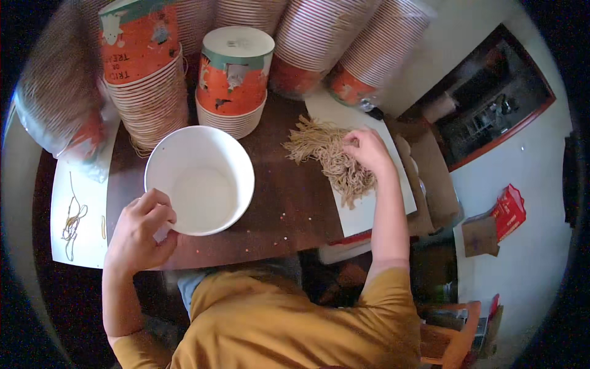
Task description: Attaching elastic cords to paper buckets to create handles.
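My left hand (142, 233) grips the near left rim of a large round paper bucket (209, 184), white inside, its mouth tipped toward me over the table. Nothing shows inside it. On the right, the fingers of my right hand (369, 151) are pinched together at a tangled heap of beige twisted cords (337, 157). The fingertips partly hide the strands they hold. The heap lies across a white board (362, 222) and the dark table.
Orange and green printed buckets stand upside down in a tall stack (146, 86) and a shorter stack (232, 86). Wrapped stacks (326, 31) line the back. Loose cord (72, 224) lies on a white sheet at left. A cardboard box (433, 175) sits right; a wooden chair (455, 335) is lower right.
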Demonstrator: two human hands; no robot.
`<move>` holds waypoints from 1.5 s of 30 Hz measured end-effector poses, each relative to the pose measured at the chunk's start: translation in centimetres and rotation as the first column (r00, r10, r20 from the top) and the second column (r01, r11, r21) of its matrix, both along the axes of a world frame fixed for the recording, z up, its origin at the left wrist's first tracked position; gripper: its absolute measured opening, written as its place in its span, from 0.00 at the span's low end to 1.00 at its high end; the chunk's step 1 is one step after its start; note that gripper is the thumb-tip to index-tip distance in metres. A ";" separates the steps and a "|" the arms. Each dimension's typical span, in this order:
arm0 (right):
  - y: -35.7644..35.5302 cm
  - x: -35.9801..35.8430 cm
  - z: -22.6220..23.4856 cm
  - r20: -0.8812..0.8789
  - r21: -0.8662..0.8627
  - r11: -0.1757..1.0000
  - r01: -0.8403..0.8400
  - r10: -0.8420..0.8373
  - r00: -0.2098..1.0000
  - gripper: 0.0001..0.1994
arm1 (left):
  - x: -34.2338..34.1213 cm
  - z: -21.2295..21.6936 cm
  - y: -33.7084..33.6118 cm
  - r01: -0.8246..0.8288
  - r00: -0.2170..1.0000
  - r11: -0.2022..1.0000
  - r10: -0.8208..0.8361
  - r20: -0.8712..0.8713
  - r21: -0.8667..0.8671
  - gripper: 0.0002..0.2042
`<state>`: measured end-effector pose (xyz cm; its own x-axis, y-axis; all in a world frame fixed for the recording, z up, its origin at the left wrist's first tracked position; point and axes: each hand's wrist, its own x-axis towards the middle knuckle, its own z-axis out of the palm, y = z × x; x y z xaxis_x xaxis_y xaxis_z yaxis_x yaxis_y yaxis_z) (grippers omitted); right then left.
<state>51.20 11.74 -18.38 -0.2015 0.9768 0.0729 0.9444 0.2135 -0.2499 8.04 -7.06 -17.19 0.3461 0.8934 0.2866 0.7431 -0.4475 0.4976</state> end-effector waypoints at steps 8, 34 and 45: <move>-3.0 -3.3 1.0 -0.132 0.283 0.933 -0.223 0.268 0.954 0.07 | -1.5 -1.1 -2.7 0.020 0.038 1.000 0.013 0.999 -0.014 0.39; -11.5 -10.9 -2.0 0.222 0.438 0.561 -0.702 0.689 0.690 0.07 | 3.3 -2.0 -13.3 -0.302 0.448 0.767 0.638 0.626 -0.566 0.11; 2.0 0.7 -1.0 0.122 0.085 0.944 -0.320 0.309 0.943 0.05 | 4.6 -1.8 -8.4 -0.029 0.799 0.987 0.119 0.590 -0.160 0.09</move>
